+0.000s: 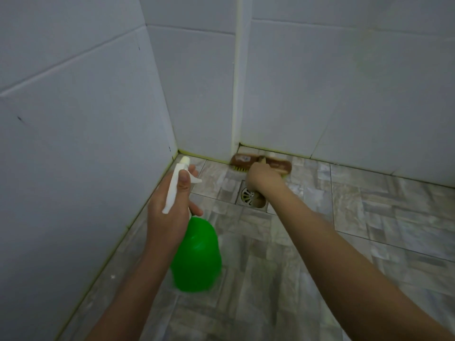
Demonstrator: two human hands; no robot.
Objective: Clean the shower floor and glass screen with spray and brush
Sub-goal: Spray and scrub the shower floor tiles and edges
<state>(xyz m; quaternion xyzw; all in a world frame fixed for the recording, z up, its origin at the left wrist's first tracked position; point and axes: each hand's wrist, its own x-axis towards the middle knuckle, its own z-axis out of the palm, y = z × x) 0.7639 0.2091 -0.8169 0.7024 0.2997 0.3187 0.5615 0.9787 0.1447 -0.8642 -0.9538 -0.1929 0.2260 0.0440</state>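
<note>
**Brush at the far corner, spray bottle held near the left wall**

White tiled walls [73,119] close in on the left and the far side, meeting at a corner with a pale vertical strip [236,82] running down to the floor. The floor [369,230], laid in grey-brown stone-pattern tiles, lies bare to the right and toward the camera, so the open room is on that side; to the left the wall stands close beside the forearm. A yellowish-green line follows the joint where floor meets wall.

The green spray bottle [197,254] hangs above the floor near the left wall, gripped around its neck by the left hand [167,212], thumb resting on the white spray head [177,183], nozzle pointing toward the corner. The bottle is blurred and no label on it can be read.

The brown brush [261,163] sits on the floor right against the foot of the far wall, at the corner, yellow-green bristles down. The right hand [258,178] is clenched around its handle. A pale sticker on the brush back shows, but its writing is too small to read.

Just nearer than the brush, partly under the right wrist, lies the metal floor drain [247,194].
</note>
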